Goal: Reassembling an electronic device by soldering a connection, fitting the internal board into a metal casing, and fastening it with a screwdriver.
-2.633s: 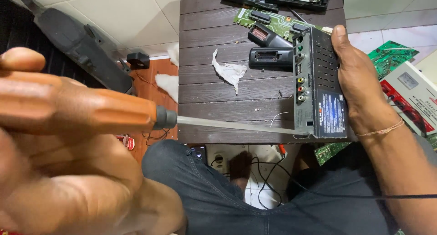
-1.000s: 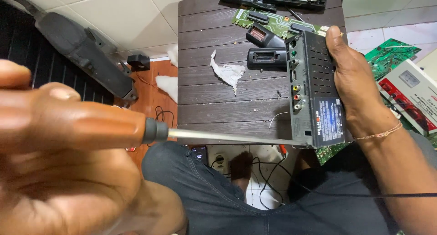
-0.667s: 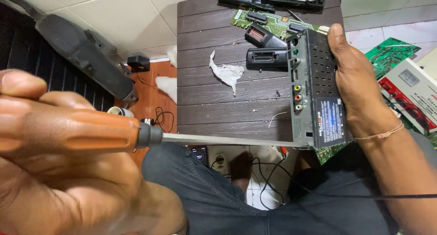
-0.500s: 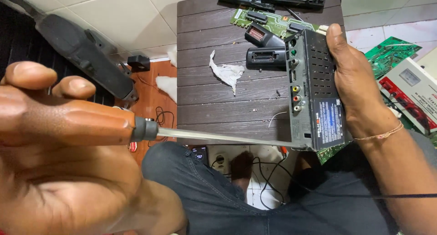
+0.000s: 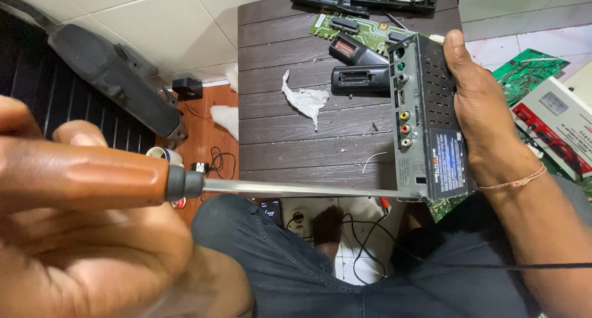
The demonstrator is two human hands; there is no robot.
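My left hand [image 5: 80, 232] fills the near corner, its grip wrapped tight round the orange handle of a screwdriver [image 5: 92, 177] (very close to the camera, so blurred). Its long steel shaft runs across above my lap to the lower corner of the grey metal receiver box [image 5: 425, 118]. My right hand [image 5: 481, 118] clasps that box, standing on edge at the dark slatted worktop [image 5: 290, 139].

The only view comes from a camera on the person's head and looks steeply down over the lap to the dark wooden table [image 5: 296, 139] and tiled floor. The left hand [image 5: 86, 232] is very near the lens and blurred.
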